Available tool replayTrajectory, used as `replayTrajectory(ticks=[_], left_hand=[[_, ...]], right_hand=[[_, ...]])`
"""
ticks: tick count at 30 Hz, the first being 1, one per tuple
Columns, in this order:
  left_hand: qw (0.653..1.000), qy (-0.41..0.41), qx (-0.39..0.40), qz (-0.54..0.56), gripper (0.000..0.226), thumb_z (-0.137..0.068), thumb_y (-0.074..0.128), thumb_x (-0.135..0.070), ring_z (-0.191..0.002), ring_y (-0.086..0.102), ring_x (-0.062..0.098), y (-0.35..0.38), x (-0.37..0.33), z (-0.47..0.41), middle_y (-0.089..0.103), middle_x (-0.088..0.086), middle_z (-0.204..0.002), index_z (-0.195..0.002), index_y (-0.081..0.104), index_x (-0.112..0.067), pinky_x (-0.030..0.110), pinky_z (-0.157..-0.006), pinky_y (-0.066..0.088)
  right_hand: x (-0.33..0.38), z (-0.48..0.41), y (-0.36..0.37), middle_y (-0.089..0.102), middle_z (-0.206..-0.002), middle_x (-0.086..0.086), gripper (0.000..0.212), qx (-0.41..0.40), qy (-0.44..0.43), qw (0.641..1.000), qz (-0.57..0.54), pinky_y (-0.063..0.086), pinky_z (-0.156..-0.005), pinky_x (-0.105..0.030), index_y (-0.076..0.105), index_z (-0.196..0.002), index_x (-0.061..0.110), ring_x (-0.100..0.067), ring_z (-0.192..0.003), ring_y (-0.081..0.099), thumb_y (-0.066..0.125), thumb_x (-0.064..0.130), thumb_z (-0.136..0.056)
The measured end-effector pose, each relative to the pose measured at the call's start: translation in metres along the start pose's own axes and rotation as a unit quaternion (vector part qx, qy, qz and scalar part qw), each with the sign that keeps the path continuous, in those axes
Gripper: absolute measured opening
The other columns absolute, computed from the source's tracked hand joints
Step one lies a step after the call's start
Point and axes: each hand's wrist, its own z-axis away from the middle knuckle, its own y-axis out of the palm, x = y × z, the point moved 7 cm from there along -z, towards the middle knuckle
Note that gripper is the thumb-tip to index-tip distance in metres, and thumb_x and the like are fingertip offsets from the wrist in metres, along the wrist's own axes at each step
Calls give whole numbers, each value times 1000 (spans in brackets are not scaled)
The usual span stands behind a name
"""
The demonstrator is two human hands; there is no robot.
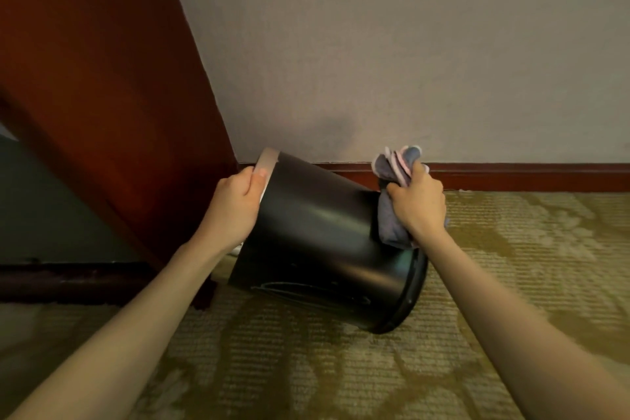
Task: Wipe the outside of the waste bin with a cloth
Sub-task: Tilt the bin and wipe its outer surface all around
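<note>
A black round waste bin [320,242] is held tipped on its side above the carpet, its pale rim to the upper left and its base to the lower right. My left hand [235,204] grips the rim, thumb on the outside. My right hand [417,204] holds a bunched grey cloth with pink edging [392,225] and presses it against the bin's base end. Part of the cloth sticks up above my fingers.
A dark red wooden panel [102,78] leans along the left. A grey wall with a red-brown skirting board [511,176] runs behind. Patterned olive carpet [341,368] covers the floor. A dark bar [68,280] lies low on the left.
</note>
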Motion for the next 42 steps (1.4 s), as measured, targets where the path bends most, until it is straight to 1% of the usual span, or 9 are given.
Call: replayTrajectory(ticks=[8,14,18,22,24,29,32,36,42], left_hand=[[998,-26,-26,-43,43,-100,29,-28,-68,53,28,2,-6,-12,50,3,-63,-68,51,-10,37,-59,34],[997,-61,-27,-35,46,-100,30,-29,-83,57,38,7,-6,-22,62,21,-83,-82,60,2,47,-73,45],[998,-44,-7,-32,44,-100,32,-26,-80,57,39,17,-30,-31,59,22,-78,-74,56,0,40,-66,37],[999,-23,22,-28,46,-99,34,-26,-72,48,31,35,-64,-38,46,6,-60,-56,42,-11,32,-62,26],[999,-15,32,-19,46,-98,36,-27,-72,50,34,49,-85,-40,49,11,-62,-58,43,-6,33,-61,27],[995,10,100,-18,41,-96,37,-31,-74,55,35,102,-148,-27,50,13,-75,-60,43,-12,32,-65,35],[985,48,158,-46,30,-96,35,-29,-82,57,36,142,-188,-6,54,12,-85,-75,49,-12,36,-67,42],[968,89,203,-120,30,-96,35,-26,-93,57,38,189,-223,26,60,16,-103,-99,59,-7,41,-72,42],[952,115,231,-164,23,-94,42,-18,-91,60,37,228,-245,56,62,15,-99,-100,59,-5,38,-65,39]], right_hand=[[11,32,-12,61,-99,-21,24,-52,-69,995,-41,31,-65,-31,49,-101,6,-39,-88,59,59,14,-80],[6,61,-16,59,-96,-15,27,-89,-102,986,-101,45,-74,-39,53,-103,4,-33,-88,57,61,9,-78],[-16,59,-19,60,-95,-14,30,-81,-85,984,-134,45,-73,-35,52,-104,6,-30,-85,58,63,9,-76],[-46,53,-27,62,-98,-14,35,-81,-46,985,-144,46,-74,-34,52,-108,6,-29,-86,59,64,9,-74],[-64,50,-35,63,-99,-13,36,-84,-19,987,-137,47,-74,-35,53,-109,8,-27,-86,59,65,11,-75],[-126,44,-59,54,-77,-3,21,-68,77,992,-73,29,-51,-24,48,-87,14,-20,-67,49,66,15,-78],[-173,50,-75,58,-84,-12,20,-41,161,985,-46,33,-60,-29,54,-93,5,-31,-81,58,64,16,-80],[-219,62,-108,62,-86,-23,21,-60,222,973,-33,33,-61,-32,55,-90,1,-36,-81,59,66,15,-79],[-248,73,-133,62,-90,-21,26,-53,266,962,-18,38,-65,-33,57,-98,0,-38,-85,58,65,17,-80]])
